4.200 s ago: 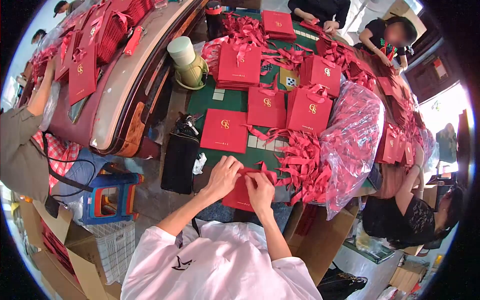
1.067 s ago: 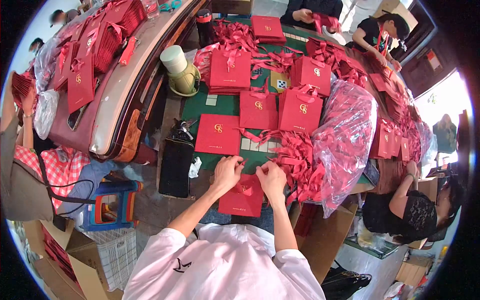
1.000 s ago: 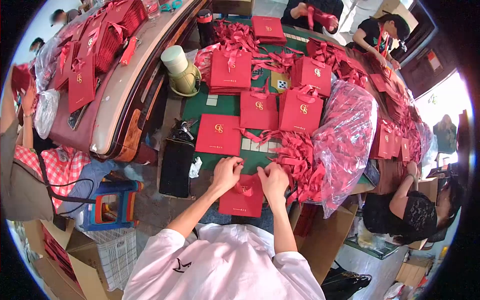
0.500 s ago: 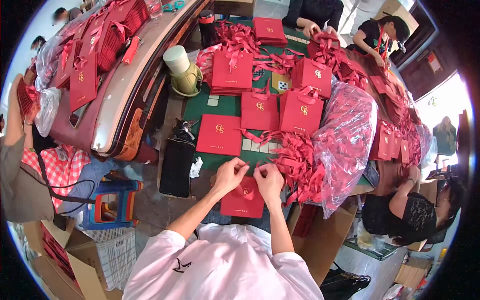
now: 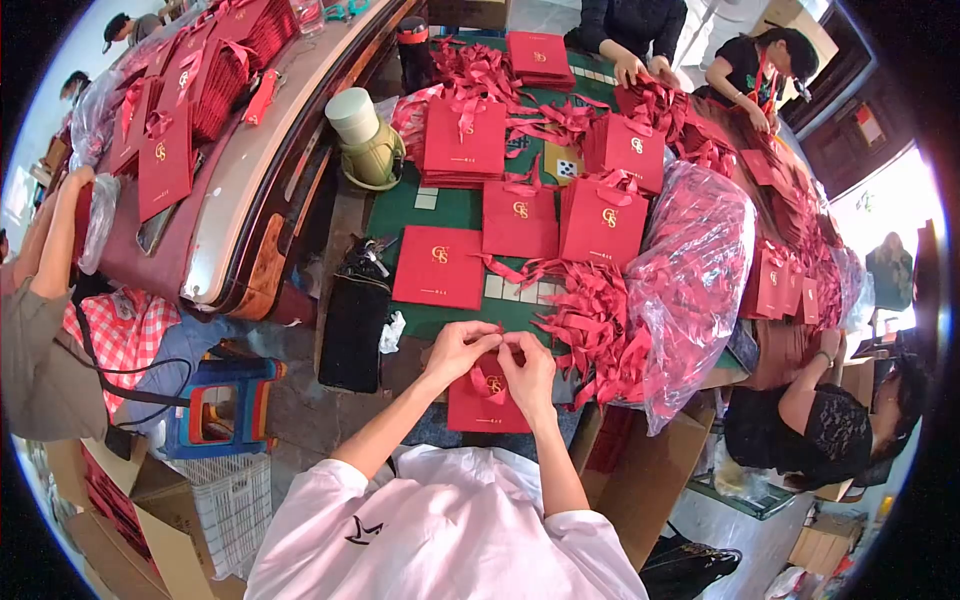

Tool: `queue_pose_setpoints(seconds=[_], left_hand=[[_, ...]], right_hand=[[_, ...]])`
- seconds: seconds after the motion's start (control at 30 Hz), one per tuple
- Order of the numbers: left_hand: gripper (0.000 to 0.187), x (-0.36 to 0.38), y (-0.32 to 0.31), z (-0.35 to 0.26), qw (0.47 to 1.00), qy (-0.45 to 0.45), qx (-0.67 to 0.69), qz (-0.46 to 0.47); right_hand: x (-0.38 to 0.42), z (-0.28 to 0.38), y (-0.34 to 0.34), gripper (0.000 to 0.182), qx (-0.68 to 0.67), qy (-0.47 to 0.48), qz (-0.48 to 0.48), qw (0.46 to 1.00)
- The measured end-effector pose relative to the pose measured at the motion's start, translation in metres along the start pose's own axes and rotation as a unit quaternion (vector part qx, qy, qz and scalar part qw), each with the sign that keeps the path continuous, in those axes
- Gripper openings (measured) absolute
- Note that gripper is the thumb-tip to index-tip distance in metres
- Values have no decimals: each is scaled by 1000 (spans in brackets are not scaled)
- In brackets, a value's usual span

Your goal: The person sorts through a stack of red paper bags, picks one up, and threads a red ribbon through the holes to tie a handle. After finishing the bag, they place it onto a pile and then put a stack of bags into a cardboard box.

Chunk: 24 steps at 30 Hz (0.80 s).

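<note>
A small red paper gift bag [image 5: 483, 415] with a gold logo lies in front of me at the table's near edge. Just above its top edge, my left hand [image 5: 462, 352] and my right hand [image 5: 529, 370] meet with fingertips pinched. Both appear closed on the bag's red ribbon [image 5: 489, 386], of which a tiny bit shows between the fingers and a loop hangs over the bag's front. Most of the pinched part is hidden by my fingers. To the right of my hands lies a heap of loose red ribbons [image 5: 590, 320]; beyond them is a flat red bag [image 5: 438, 268].
Stacks of red bags [image 5: 603, 222] stand farther back on the green table. A clear plastic sack [image 5: 697, 290] bulges at the right. At left are a black pouch [image 5: 354, 330] and a green flask [image 5: 368, 150]. Other people handle bags around the tables.
My hands have come together from slightly apart, the right moving left and a little down. The bag's visible part has shifted slightly right. At far left, a person's arm has moved.
</note>
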<state>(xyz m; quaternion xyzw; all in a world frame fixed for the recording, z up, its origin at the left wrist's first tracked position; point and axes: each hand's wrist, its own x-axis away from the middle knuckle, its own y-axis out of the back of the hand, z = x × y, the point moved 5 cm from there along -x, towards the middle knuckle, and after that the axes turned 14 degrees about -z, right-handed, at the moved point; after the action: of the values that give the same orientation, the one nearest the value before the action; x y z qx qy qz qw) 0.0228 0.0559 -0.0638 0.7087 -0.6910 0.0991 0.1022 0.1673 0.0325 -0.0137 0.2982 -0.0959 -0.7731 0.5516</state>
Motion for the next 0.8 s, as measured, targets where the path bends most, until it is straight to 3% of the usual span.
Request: queue_pose_setpoints(seconds=[0.07, 0.3, 0.47, 0.57, 0.7, 0.73, 0.8], left_hand=[[21, -1, 0, 5, 999, -1, 45, -15], [19, -3, 2, 0, 999, 24, 11, 21], [18, -2, 2, -2, 999, 18, -6, 47], [21, -1, 1, -13, 991, -58, -110, 47], [22, 2, 5, -14, 993, -27, -83, 78], [28, 6, 7, -20, 992, -78, -56, 83], [34, 15, 15, -25, 987, -129, -29, 91]], right_hand=[[1, -3, 0, 8, -21, -42, 23, 999], [2, -5, 0, 8, -42, -57, 46, 996], [-6, -7, 2, 20, -156, -148, 33, 976], [-11, -11, 2, 18, -178, -138, 68, 972], [-19, -8, 6, 12, -178, -99, 94, 975], [-20, -8, 8, 12, -185, -98, 98, 973], [-17, -21, 11, 11, -259, -252, 88, 928]])
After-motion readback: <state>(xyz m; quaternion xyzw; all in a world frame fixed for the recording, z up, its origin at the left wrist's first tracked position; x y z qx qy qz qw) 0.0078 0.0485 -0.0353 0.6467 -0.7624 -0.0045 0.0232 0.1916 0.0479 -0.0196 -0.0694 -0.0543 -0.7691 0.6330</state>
